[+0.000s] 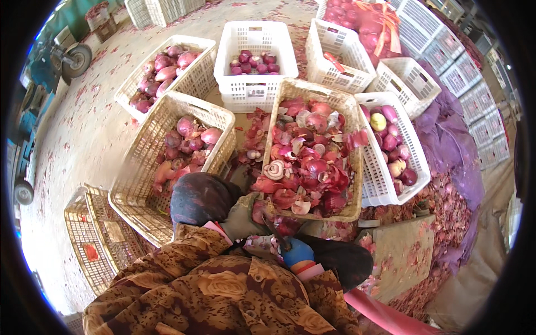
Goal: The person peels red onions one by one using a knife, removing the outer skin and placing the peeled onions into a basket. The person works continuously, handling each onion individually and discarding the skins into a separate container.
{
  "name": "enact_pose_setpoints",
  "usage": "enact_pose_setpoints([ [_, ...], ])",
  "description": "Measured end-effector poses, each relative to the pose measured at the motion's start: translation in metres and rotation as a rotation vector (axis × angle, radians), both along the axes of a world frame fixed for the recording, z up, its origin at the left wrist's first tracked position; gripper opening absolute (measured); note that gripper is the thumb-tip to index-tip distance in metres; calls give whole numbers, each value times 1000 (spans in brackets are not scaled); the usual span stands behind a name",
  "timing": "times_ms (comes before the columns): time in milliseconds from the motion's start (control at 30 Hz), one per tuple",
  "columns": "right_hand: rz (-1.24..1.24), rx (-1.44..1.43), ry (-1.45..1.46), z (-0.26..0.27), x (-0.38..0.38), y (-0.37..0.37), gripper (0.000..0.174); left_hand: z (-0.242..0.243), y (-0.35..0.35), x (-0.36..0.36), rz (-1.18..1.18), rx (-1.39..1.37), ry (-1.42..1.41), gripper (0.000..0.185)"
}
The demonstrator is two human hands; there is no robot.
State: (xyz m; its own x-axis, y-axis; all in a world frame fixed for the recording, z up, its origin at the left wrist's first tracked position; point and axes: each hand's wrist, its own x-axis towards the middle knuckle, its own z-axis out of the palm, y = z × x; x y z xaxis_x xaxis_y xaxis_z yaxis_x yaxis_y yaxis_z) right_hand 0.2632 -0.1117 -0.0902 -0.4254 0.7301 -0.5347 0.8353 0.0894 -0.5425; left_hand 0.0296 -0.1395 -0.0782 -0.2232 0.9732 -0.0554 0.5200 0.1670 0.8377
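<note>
My left hand [243, 217], in a grey-green glove, holds a red onion [261, 210] just in front of a dirty plastic crate [310, 216] heaped with onion skins, pieces and some onions. My right hand [298, 252], in a blue glove, grips a knife [273, 228] whose blade points up toward that onion. Both hands are close together above my lap. Beyond my left knee, another dirty crate [136, 180] contains red onions. A white crate [420, 167] to the right has peeled-looking onions, one of them pale yellow-green.
Farther out are stacked white crates [259, 88] and a crate [201, 79], both with onions. A crate [335, 77] with a red-orange object inside stands near a red mesh sack [372, 33]. Purple mesh [444, 142] and a board [406, 247] lie right, among loose skins.
</note>
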Motion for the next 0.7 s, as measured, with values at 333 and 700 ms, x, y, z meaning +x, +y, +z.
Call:
enact_pose_setpoints([
  [333, 166, -1, -246, 13, -52, 29, 30, 25, 1, 3, 26, -113, -80, 92],
  [700, 88, 233, -13, 37, -50, 39, 26, 2, 5, 7, -85, 150, -898, 92],
])
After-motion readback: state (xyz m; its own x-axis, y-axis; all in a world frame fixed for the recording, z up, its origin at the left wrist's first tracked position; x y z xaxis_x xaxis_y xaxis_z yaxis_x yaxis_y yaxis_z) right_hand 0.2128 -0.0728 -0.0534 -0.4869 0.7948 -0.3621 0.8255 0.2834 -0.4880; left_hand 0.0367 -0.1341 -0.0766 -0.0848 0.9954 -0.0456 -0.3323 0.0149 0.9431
